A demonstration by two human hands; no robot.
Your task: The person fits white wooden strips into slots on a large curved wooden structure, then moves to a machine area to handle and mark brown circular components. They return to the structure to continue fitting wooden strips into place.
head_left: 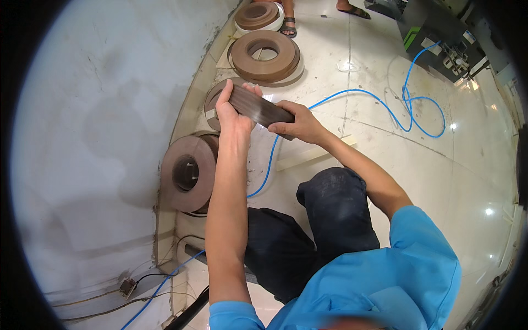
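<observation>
A dark brown strip of edge banding (258,107) is stretched flat between both my hands, in front of me above the floor. My left hand (230,110) grips its left end, fingers curled over the top edge. At the strip's right end my right hand (297,124) pinches it between thumb and fingers. Behind the strip a brown roll (212,102) is partly hidden by my left hand. A large brown roll (188,171) leans upright against the wall just left of my left forearm.
Two more brown rolls (265,52) (257,15) lie flat along the white wall (99,137). A blue hose (407,104) loops over the glossy tiled floor toward a grey machine (440,33). Another person's sandalled feet (290,25) stand at the top. A pale wooden slat (313,157) lies by my knee.
</observation>
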